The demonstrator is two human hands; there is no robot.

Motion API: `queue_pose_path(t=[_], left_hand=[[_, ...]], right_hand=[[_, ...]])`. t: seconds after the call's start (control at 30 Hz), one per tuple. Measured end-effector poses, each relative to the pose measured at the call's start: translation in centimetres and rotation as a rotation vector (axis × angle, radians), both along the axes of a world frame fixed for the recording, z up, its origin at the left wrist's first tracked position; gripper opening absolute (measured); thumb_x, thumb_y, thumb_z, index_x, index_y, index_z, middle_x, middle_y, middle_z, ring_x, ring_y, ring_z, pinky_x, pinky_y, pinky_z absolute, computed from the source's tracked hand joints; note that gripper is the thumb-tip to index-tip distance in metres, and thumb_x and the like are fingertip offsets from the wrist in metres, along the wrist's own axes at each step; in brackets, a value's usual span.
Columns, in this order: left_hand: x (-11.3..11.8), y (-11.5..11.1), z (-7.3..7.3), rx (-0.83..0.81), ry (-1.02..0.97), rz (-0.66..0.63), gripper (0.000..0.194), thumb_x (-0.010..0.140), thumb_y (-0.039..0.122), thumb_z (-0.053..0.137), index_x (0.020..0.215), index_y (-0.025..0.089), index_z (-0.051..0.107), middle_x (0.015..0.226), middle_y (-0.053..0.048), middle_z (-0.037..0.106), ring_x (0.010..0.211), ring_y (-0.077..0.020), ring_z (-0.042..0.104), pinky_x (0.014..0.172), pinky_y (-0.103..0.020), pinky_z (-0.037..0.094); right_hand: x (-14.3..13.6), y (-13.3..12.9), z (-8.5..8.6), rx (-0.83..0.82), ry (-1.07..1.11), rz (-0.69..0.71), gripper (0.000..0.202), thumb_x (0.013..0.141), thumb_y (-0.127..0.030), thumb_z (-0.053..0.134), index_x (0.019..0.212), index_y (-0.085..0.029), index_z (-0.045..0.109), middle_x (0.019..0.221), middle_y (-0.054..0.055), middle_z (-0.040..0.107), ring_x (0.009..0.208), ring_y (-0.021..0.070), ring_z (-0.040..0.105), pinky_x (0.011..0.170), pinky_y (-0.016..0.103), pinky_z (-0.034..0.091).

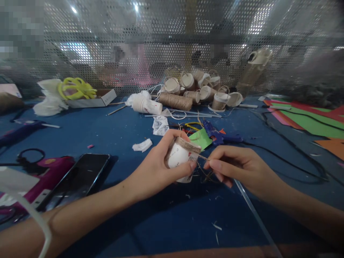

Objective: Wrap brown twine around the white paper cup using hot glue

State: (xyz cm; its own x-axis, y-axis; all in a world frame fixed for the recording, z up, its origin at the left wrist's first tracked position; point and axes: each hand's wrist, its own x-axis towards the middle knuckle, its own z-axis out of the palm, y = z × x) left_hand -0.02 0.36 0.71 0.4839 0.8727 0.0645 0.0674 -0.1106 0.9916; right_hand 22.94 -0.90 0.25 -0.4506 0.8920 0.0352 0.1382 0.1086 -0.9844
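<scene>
My left hand [158, 170] curls round a cup [177, 157] above the blue desk [166, 222], mesh [150, 57] far behind; my right hand [239, 165] pinches twine [188, 145].

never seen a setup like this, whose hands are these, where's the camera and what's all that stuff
There's no machine here: a person works with bare hands, and the single picture comes from a camera worn on their head, looking forward and down. The left hand holds a white cup with twine wound around one end; the right hand pinches a strand of it. On the blue table lie a phone, a blue glue gun, stacked cups and, farther back, twine-wrapped cups.
</scene>
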Motion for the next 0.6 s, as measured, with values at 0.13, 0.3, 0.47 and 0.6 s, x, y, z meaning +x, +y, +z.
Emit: queue_pose_path(t=[0.13,0.3,0.47,0.6], left_hand=[[-0.13,-0.05,-0.17,-0.065,-0.023,-0.03,0.041,0.085,0.032,0.076,0.112,0.028,0.045,0.087,0.005,0.059,0.067,-0.0118,0.058,0.057,-0.021,0.052],[-0.16,-0.07,-0.13,-0.126,-0.08,-0.071,0.041,0.085,0.033,0.078,0.111,0.028,0.046,0.09,0.005,0.062,0.071,-0.0118,0.064,0.057,-0.019,0.054],[-0.09,-0.14,-0.15,-0.173,-0.126,-0.097,0.04,0.086,0.031,0.078,0.11,0.028,0.047,0.091,0.005,0.065,0.073,-0.0125,0.069,0.056,-0.018,0.055],[-0.18,-0.25,-0.24,-0.196,-0.154,-0.125,0.041,0.085,0.031,0.079,0.11,0.028,0.047,0.091,0.004,0.064,0.071,-0.0116,0.068,0.054,-0.018,0.055]], right_hand=[[0.0,-0.01,-0.13,0.011,-0.013,-0.003,0.025,0.092,-0.041,0.067,0.081,-0.018,0.069,0.061,-0.002,0.056,0.052,0.0085,0.052,0.044,0.019,0.042],[0.08,-0.02,-0.16,0.003,-0.008,0.001,0.028,0.092,-0.043,0.067,0.081,-0.018,0.069,0.064,-0.002,0.059,0.052,0.0084,0.053,0.045,0.019,0.043],[0.14,-0.02,-0.18,0.002,0.01,0.017,0.027,0.094,-0.041,0.067,0.079,-0.018,0.067,0.065,-0.002,0.06,0.053,0.0072,0.054,0.046,0.018,0.043],[0.07,-0.04,-0.21,0.0,0.012,0.029,0.027,0.094,-0.041,0.067,0.078,-0.019,0.067,0.066,-0.002,0.062,0.052,0.0067,0.053,0.047,0.019,0.042]])
